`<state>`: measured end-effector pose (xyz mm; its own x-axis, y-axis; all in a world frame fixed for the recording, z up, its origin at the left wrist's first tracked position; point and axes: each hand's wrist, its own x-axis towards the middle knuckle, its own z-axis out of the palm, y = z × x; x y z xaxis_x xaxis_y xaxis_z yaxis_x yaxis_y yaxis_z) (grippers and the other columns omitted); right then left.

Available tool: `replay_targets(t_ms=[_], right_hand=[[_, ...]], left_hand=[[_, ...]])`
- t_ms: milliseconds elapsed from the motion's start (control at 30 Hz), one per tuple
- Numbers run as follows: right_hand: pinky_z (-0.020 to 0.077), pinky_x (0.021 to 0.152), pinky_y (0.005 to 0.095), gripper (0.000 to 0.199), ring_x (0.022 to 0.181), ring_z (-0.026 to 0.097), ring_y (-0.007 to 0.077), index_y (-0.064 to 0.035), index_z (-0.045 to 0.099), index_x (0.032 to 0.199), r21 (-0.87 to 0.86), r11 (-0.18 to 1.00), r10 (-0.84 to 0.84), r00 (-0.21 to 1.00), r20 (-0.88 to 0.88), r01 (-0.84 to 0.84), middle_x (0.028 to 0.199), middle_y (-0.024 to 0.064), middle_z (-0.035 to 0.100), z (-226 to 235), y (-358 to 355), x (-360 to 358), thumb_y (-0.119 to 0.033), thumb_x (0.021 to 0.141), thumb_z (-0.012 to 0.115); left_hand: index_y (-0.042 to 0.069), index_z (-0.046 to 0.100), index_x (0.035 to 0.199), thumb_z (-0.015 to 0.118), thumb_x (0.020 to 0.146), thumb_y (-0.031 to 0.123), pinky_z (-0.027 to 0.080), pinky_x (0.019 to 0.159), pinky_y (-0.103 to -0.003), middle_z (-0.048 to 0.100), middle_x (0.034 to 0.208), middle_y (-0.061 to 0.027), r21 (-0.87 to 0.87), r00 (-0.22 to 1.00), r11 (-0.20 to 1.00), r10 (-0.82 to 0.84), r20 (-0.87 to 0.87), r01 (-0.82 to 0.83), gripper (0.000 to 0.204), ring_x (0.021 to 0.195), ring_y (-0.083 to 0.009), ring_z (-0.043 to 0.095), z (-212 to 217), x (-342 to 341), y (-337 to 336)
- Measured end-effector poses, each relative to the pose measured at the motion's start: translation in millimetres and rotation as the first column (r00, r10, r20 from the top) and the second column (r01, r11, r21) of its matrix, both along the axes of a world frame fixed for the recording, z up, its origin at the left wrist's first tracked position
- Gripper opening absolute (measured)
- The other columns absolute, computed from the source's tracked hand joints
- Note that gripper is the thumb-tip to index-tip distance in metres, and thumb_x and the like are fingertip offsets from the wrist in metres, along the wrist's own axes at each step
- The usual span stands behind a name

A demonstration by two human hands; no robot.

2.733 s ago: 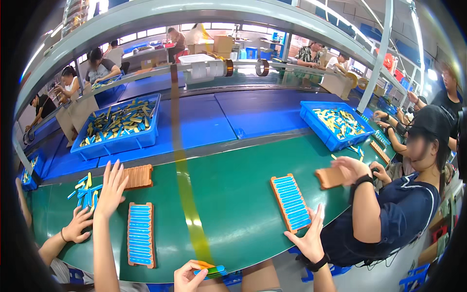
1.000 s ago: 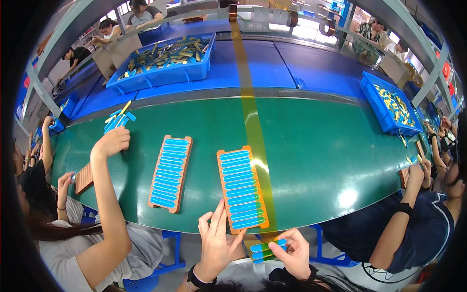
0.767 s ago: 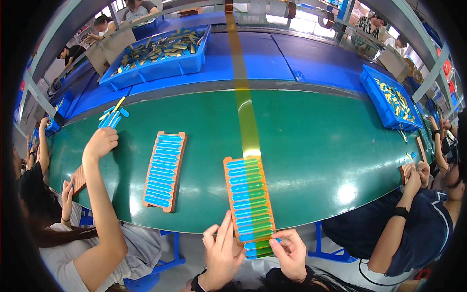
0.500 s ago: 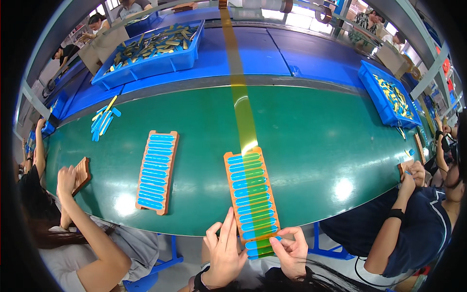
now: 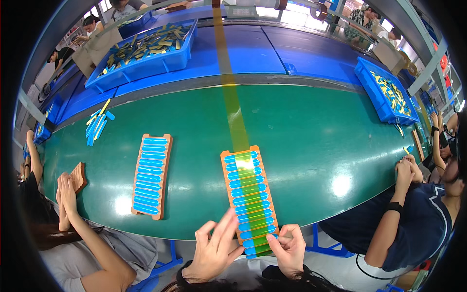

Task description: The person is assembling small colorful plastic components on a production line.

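An orange tray (image 5: 227, 170) filled with rows of blue strips lies on the green conveyor belt (image 5: 301, 141) in front of me, its near end over the belt's edge. My left hand (image 5: 214, 248) is spread, fingers resting on the tray's near left side. My right hand (image 5: 288, 248) pinches a blue strip (image 5: 260, 241) at the tray's near end. A second filled orange tray (image 5: 151, 175) lies to the left, untouched.
A person on my left holds a small orange tray (image 5: 78, 176) at the belt's edge. Another person's hands (image 5: 406, 170) rest at the right edge. Loose blue strips (image 5: 97, 127) lie far left. Blue bins (image 5: 146, 51), (image 5: 386, 92) of parts sit behind the belt.
The view swung from the belt's right part to its middle. Both filled trays drifted left along the belt; my hands came onto the nearer one. The left neighbour's raised arm dropped to the edge.
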<state>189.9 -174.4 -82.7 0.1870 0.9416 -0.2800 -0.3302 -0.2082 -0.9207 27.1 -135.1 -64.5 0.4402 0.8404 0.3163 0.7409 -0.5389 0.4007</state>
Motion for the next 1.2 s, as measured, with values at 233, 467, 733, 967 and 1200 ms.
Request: replay_targets(t_ms=[233,467,733,967,1200], right_hand=[[0.0420,0.051,0.0165,0.023,0.065,0.055,0.0074,-0.0035,0.033,0.088,-0.005,1.000,-0.028,0.998,0.054,0.029,0.077,0.0115,0.058,4.7,0.9,-2.3,0.006,0.079,0.052],[0.0417,0.053,0.0168,0.024,0.068,0.055,0.0071,-0.0033,0.033,0.088,0.005,1.000,-0.010,0.996,0.090,0.009,0.080,0.0113,0.058,2.3,-1.0,0.5,0.009,0.078,0.051],[0.0497,0.064,0.0299,0.020,0.074,0.059,0.0173,-0.0023,0.031,0.089,-0.114,0.985,0.162,0.897,0.412,-0.126,0.079,0.0169,0.058,19.4,2.0,31.8,0.001,0.081,0.049],[0.0490,0.061,0.0284,0.021,0.067,0.061,0.0188,-0.0004,0.031,0.084,0.165,0.935,0.253,0.915,0.313,-0.315,0.074,0.0167,0.059,60.3,49.5,38.4,-0.008,0.084,0.050],[0.0407,0.045,0.0345,0.033,0.052,0.055,0.0270,-0.0011,0.034,0.083,-0.125,0.732,0.489,0.389,0.781,-0.669,0.060,0.0129,0.051,79.6,71.2,16.0,-0.029,0.083,0.052]], left_hand=[[0.021,0.055,0.086,0.056,0.077,0.021,0.031,0.057,-0.019,0.048,0.118,0.0113,0.261,0.898,0.864,-0.379,-0.223,0.430,0.009,0.082,-0.0076,0.042,1.9,-17.8,14.7],[0.019,0.054,0.083,0.056,0.077,0.020,0.031,0.057,-0.020,0.048,0.118,0.0099,0.210,0.851,0.834,-0.456,-0.261,0.511,0.006,0.082,-0.0077,0.042,4.3,-18.1,20.0],[0.014,0.056,0.087,0.058,0.071,0.014,0.033,0.063,-0.023,0.048,0.119,0.0090,0.056,0.872,0.874,-0.472,-0.129,0.482,0.016,0.081,-0.0128,0.042,1.5,-21.9,16.5],[0.011,0.053,0.085,0.057,0.069,0.012,0.033,0.063,-0.023,0.050,0.117,0.0049,0.071,0.847,0.853,-0.499,-0.183,0.517,0.017,0.080,-0.0120,0.044,14.5,-15.0,17.9],[0.007,0.048,0.086,0.054,0.067,0.013,0.033,0.062,-0.024,0.054,0.105,-0.0040,0.087,0.791,0.816,-0.521,-0.321,0.572,0.020,0.080,-0.0113,0.044,33.2,-8.0,12.1]])
